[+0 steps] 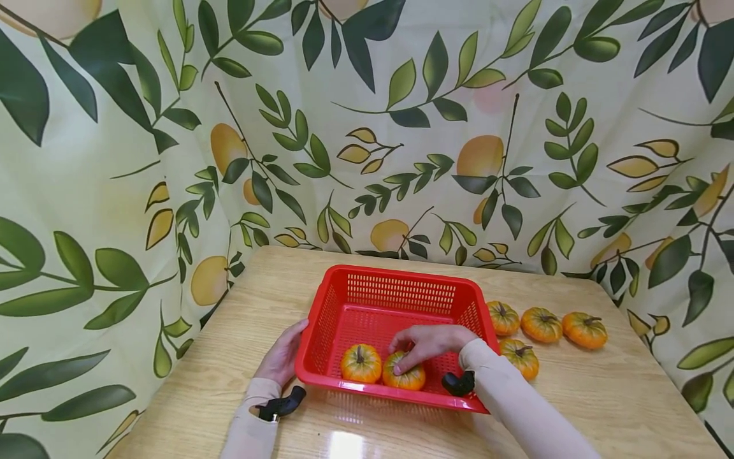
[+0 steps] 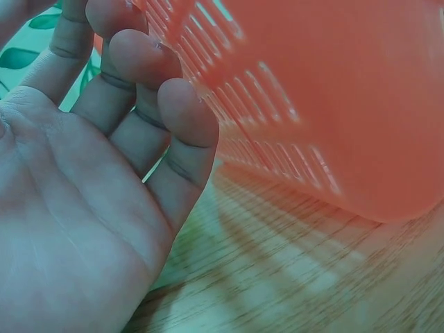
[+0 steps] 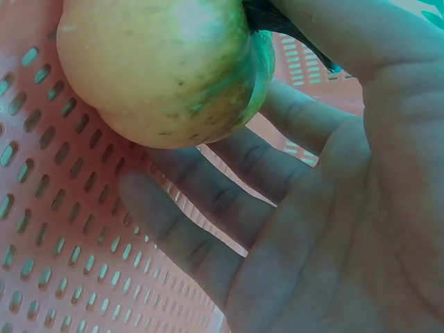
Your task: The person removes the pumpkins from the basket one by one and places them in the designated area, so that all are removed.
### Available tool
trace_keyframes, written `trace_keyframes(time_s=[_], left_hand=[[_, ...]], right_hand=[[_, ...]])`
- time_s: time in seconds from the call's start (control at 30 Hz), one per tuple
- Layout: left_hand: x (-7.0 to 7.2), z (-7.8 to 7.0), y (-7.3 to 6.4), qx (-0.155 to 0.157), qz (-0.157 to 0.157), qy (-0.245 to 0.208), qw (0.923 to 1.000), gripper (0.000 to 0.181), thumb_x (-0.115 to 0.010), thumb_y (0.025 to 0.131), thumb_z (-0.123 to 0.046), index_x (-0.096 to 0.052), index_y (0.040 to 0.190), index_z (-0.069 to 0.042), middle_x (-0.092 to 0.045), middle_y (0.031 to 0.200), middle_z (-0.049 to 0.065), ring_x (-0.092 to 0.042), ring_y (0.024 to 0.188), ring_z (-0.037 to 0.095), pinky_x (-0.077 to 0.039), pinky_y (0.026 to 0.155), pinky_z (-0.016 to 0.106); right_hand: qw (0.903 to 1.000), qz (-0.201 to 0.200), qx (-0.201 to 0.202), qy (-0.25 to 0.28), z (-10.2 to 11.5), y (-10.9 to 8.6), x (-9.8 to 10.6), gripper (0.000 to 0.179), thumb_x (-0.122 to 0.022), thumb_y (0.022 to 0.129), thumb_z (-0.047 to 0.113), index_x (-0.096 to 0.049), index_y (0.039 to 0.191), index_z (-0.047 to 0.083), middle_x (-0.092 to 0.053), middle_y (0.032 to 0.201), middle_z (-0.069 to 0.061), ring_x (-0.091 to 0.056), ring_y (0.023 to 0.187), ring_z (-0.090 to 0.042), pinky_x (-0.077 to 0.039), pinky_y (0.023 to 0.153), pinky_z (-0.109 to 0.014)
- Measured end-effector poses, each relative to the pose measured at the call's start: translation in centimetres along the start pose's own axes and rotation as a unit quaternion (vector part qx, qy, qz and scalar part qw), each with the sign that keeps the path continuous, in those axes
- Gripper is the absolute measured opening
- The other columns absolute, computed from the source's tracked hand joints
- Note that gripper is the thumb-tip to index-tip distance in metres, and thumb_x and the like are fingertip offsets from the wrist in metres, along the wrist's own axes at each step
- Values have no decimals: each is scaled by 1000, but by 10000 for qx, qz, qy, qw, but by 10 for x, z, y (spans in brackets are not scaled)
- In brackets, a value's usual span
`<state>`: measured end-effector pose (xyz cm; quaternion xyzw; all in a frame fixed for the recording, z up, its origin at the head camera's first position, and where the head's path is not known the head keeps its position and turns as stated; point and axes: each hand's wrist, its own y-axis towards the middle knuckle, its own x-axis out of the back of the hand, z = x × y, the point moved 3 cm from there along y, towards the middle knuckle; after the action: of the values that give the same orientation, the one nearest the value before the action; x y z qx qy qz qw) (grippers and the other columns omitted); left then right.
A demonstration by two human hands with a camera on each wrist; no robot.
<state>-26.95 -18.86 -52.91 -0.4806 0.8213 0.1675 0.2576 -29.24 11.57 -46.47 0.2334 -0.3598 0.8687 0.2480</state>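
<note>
scene largest to smallest. cloth (image 1: 367, 207): printed with leaves and fruit, cut off at top and both sides. table (image 1: 636, 395): pale wood; back edge against the cloth, near edge out of frame, with room for moving along its left side and toward its right edge. basket (image 1: 367, 324): red, slotted, mid-table; the right sleeve (image 1: 530, 405) crosses its near right corner. right grip (image 1: 436, 343): inside the basket, thumb and fingers grasping the held pumpkin (image 1: 408, 381). left grip (image 1: 282, 356): slack, fingers lightly bent at the basket's left rim; its thumb is mostly cut off in the left wrist view. held pumpkin: at the basket's near side, just right of the second pumpkin (image 1: 361, 366); cut off above in the right wrist view, its underside hidden. loose pumpkins (image 1: 541, 326): four, right of the basket, the nearer two partly hidden. black mounts (image 1: 285, 403): one at each wrist.
</note>
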Motion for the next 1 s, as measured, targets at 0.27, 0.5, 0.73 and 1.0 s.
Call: trace_keyframes(time_s=[0.27, 0.5, 0.73, 1.0], left_hand=[[0, 0, -2, 34, -9, 32, 10000, 32, -38, 109, -34, -65, 121, -22, -72, 114, -9, -67, 108, 7, -55, 98, 27], [-1, 1, -1, 97, -69, 43, 9999, 31, -39, 109, -35, -65, 121, -22, -72, 113, -10, -67, 107, 7, -55, 97, 26], [-2, 1, 0, 131, -67, 61, 9999, 33, -36, 110, -35, -65, 119, -22, -72, 112, -10, -67, 106, 6, -55, 97, 26], [-1, 2, 0, 167, -335, 141, 9992, 29, -42, 108, -39, -66, 115, -25, -72, 108, -12, -67, 103, 5, -54, 95, 24]], right_hand=[[10000, -36, -84, -16, -1, 2, 0, 35, -80, 84, 41, -66, 113, 30, -62, 113, 8, -53, 108, -15, -47, 103, -44], [9999, 20, -123, 56, -2, 3, -1, 32, -79, 84, 41, -66, 111, 30, -64, 110, 8, -54, 106, -15, -48, 101, -43], [9999, 64, -131, 54, -2, 3, -1, 30, -79, 85, 41, -66, 109, 29, -64, 109, 8, -54, 105, -14, -48, 100, -41], [9998, 59, -173, 63, -2, 4, 0, 32, -79, 85, 42, -66, 112, 29, -64, 110, 8, -54, 106, -15, -48, 101, -42]])
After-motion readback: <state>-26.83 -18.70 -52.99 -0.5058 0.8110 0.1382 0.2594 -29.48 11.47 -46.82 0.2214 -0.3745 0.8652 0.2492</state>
